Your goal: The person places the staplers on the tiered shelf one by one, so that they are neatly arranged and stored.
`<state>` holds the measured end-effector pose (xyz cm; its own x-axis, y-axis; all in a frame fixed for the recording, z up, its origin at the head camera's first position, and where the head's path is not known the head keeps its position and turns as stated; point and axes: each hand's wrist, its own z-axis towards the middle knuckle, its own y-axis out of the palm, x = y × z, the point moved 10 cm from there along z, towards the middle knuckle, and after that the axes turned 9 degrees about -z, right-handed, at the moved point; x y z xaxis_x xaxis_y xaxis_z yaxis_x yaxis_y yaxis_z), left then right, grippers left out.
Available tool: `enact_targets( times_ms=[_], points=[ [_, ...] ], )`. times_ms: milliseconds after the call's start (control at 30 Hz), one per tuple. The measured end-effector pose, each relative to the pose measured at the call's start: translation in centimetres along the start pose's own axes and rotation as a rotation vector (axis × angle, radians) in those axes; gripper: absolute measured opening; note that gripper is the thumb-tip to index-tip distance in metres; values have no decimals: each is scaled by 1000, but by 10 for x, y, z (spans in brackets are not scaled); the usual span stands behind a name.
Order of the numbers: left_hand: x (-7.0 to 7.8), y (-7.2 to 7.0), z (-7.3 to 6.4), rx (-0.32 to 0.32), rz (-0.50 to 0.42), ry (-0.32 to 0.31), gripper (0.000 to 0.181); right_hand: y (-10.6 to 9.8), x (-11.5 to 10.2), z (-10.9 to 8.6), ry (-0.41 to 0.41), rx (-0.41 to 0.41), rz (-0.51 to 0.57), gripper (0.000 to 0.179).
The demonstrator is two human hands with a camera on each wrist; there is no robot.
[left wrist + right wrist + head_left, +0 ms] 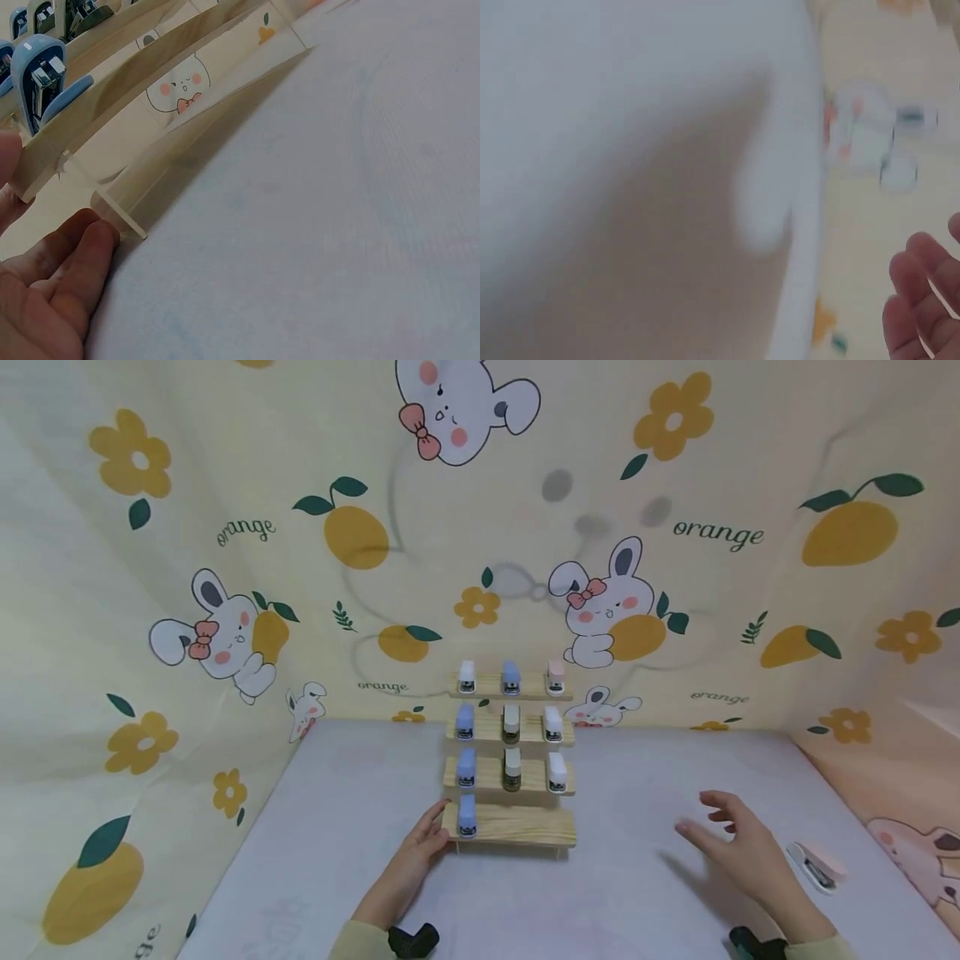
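A tiered wooden display stand holds several small staplers in rows. My left hand grips the left end of its lowest shelf, beside a blue stapler. In the left wrist view, the thumb and a finger lie at the end of the wooden board, while other fingers curl by the thin clear support below. To the right of the stand, my right hand is over the table with fingers relaxed and apart, holding nothing. Nearest to it, a pink and white stapler lies on the table.
Higher shelves carry more staplers, among them a grey one, a white one and a pink one. The white tabletop meets a patterned cloth backdrop behind the stand and along both sides.
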<state>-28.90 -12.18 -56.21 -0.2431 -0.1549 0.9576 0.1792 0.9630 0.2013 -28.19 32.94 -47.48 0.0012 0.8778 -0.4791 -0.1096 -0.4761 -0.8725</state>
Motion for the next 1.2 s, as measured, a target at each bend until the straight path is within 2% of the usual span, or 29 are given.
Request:
enact_targets(
  times_ms=[200,433,633,767,1000,1200],
  points=[
    [-1,0,1,9,0,-4,55,-20,68,0,143,-25,-45,95],
    [-3,2,0,16,4,-13,54,-36,114,-3,270,-43,-64,102],
    [-2,2,0,16,-2,-9,55,-40,134,-5,360,-94,-62,109],
    [-1,2,0,17,5,-7,54,-34,148,-5,405,-165,-85,112],
    [0,3,0,5,3,5,54,-22,158,-5,347,-224,-71,111],
    [1,2,-2,16,7,4,54,-16,161,-9,398,-273,-80,114]
  ],
)
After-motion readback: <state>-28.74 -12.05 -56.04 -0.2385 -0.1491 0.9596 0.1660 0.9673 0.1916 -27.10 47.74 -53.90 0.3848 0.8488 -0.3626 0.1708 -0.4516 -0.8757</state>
